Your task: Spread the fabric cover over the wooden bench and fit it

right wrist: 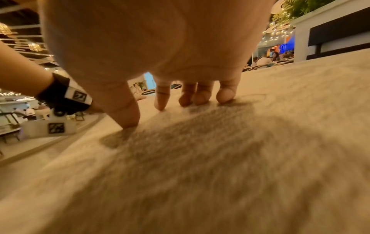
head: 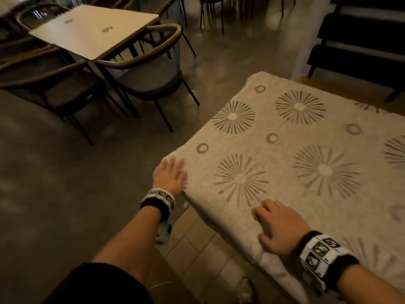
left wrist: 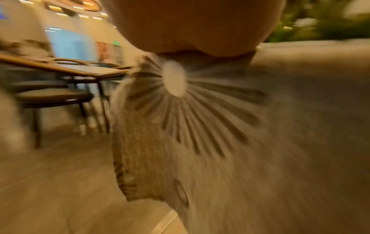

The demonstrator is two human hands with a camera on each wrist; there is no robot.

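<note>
A beige fabric cover with grey sunburst and ring prints lies spread over the bench, hiding the wood. My left hand rests flat, fingers straight, on the cover's near left corner. My right hand presses the cover near its front edge with spread, slightly bent fingers; the tips touch the cloth and pinch nothing. In the left wrist view the cover hangs down over the bench corner, blurred, with a gathered hem at the bottom. The right wrist view shows the cover lying smooth under the palm.
A light square table with dark curved-back chairs stands to the left across open floor. Dark slatted furniture stands behind the bench at the upper right. Pale floor tiles lie beside my feet.
</note>
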